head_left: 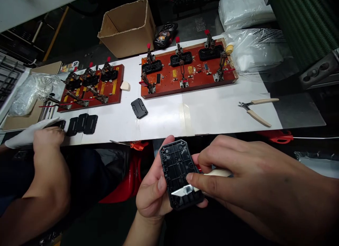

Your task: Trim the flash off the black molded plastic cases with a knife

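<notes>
My left hand (152,193) is closed around a black ribbed plastic cover (177,168), holding it upright below the table's front edge with its inner side facing me. My right hand (251,171) grips a small knife with a cream handle (218,173). Its shiny blade (182,191) lies against the lower part of the cover, with my forefinger pressing near the blade.
On the white table (212,111) stand two red jig boards (189,67) (91,87) with toggle clamps. Also there: a loose black cover (139,108), several covers in a row (82,124), pliers (255,110), a cardboard box (127,27) and plastic bags (251,48). A co-worker's bare hand (49,147) and white-gloved hand (29,131) work at left.
</notes>
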`<act>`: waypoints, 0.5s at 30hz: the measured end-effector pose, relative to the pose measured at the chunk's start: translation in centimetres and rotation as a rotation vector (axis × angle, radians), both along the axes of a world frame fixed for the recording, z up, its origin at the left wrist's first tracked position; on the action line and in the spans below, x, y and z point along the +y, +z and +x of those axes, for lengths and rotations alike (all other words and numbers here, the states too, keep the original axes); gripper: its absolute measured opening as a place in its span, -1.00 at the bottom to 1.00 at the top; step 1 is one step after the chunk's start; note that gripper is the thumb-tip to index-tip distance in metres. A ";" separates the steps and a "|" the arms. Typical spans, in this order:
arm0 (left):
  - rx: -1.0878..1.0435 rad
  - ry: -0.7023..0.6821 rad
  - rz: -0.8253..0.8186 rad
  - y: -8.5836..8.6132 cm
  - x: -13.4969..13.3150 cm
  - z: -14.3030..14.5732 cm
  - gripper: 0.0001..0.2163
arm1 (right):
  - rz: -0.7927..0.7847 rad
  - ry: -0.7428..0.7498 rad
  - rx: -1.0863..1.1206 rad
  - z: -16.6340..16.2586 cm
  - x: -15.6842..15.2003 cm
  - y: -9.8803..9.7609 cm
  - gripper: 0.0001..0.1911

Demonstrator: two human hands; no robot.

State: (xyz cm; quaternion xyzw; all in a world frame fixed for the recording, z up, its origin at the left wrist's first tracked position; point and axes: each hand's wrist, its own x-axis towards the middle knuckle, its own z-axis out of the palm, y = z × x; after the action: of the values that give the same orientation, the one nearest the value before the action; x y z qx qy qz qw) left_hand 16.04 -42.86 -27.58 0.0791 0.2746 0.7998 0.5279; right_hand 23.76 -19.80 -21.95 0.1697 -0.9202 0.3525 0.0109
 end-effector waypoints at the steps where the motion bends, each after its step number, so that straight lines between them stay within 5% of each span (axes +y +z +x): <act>1: 0.002 -0.010 0.004 0.0 0.0 0.0 -0.40 | 0.005 0.003 -0.003 -0.1 0.0 0.1 -0.60; 15: -0.114 -0.031 0.068 -0.1 0.0 0.7 -0.42 | 0.000 0.015 -0.044 -0.1 -0.3 0.1 -0.64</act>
State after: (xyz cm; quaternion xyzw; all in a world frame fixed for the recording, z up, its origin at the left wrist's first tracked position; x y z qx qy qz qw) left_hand 16.73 -42.83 -27.73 0.0557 0.2155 0.8035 0.5521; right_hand 23.64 -20.06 -21.85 0.1688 -0.9190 0.3560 -0.0120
